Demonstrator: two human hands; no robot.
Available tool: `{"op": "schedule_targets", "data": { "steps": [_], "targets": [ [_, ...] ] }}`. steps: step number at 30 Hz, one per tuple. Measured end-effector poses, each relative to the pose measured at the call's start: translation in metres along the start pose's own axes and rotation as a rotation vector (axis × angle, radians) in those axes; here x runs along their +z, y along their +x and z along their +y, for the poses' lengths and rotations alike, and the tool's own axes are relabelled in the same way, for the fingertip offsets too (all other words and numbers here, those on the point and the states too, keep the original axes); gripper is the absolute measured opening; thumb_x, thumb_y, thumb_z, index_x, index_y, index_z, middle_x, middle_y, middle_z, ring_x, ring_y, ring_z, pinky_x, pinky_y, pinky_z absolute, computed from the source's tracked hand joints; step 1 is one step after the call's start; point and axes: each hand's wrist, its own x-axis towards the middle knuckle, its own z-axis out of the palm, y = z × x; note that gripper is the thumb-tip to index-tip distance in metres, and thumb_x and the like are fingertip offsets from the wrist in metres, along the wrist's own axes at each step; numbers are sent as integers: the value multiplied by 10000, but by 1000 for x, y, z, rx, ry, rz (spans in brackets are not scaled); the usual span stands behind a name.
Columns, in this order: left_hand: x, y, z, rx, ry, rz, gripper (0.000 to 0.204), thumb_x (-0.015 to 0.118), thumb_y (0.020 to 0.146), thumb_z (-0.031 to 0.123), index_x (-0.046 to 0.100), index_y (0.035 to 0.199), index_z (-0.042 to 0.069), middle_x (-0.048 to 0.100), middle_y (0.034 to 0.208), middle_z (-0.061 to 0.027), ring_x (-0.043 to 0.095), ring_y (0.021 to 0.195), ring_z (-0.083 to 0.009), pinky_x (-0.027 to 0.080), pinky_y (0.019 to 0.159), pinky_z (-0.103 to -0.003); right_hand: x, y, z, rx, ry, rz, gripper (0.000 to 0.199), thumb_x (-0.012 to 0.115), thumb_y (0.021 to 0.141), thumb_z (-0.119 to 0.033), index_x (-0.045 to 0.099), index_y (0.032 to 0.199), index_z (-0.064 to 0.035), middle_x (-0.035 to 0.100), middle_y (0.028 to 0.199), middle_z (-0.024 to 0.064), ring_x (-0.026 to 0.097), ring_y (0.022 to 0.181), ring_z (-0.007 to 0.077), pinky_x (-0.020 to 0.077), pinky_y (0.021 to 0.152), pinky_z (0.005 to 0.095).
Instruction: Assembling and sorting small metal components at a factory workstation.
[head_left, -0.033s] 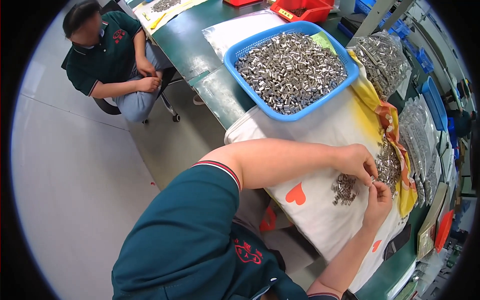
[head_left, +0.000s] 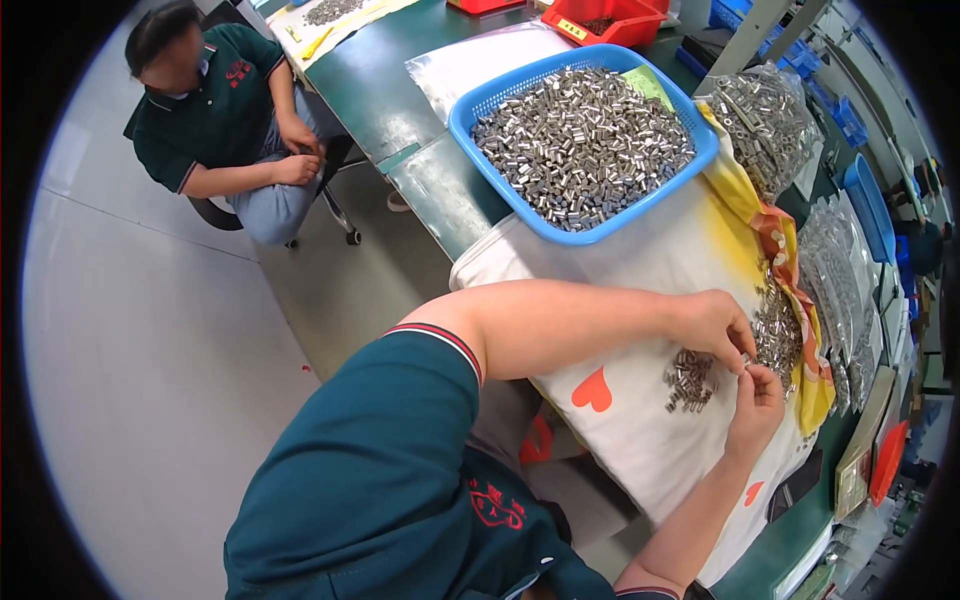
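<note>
My left hand (head_left: 712, 325) and my right hand (head_left: 755, 410) meet fingertip to fingertip above a white cloth (head_left: 640, 425) with red hearts. Both are closed in a pinch on a tiny silvery metal piece (head_left: 746, 362), mostly hidden by the fingers. Just below my left hand lies a small heap of short metal cylinders (head_left: 690, 382). A larger heap of the same sort of cylinders (head_left: 776, 322) sits beyond the fingers, against a yellow patterned cloth (head_left: 815, 385).
A blue basket (head_left: 580, 236) full of metal cylinders stands at the table's far side. Bagged metal parts (head_left: 765, 120) lie right of it, red bins (head_left: 610, 28) behind. A dark phone-like slab (head_left: 797, 488) rests near my right forearm. Another person (head_left: 225, 120) sits at far left.
The other person's hands have shifted very slightly on the lap. My own hands hold the same pinch in the same place.
</note>
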Motion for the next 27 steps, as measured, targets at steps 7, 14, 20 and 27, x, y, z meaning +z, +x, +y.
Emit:
{"op": "schedule_targets", "data": {
  "steps": [7,14,20,27],
  "targets": [
    [2,-1,1,40,109,36,303,736,630,115,647,898,6,656,770,-61,604,678,-91,479,620,-210,6,-2,-9,-202,-429,-10,44,553,769,24,556,811,8,544,760,19,487,685,84,404,636,218],
    [5,-4,3,-70,-74,44,302,719,658,101,636,930,2,652,827,-81,606,732,-110,480,677,-228,9,-4,-2,-117,-266,79,43,557,766,20,559,808,15,567,784,33,502,702,103,412,655,224],
    [2,3,10,81,211,-75,274,710,677,136,650,926,36,649,832,-76,594,727,-97,474,665,-229,-10,-2,-14,105,-98,-54,96,582,786,-14,570,880,5,544,781,5,483,690,47,388,619,169],
    [-9,-7,14,-84,167,-90,298,713,691,87,627,966,10,637,834,-38,559,750,-63,468,670,-224,-23,14,-3,120,-132,102,158,636,728,-56,589,872,-12,547,704,-16,485,634,54,409,598,199]
  ]
}}
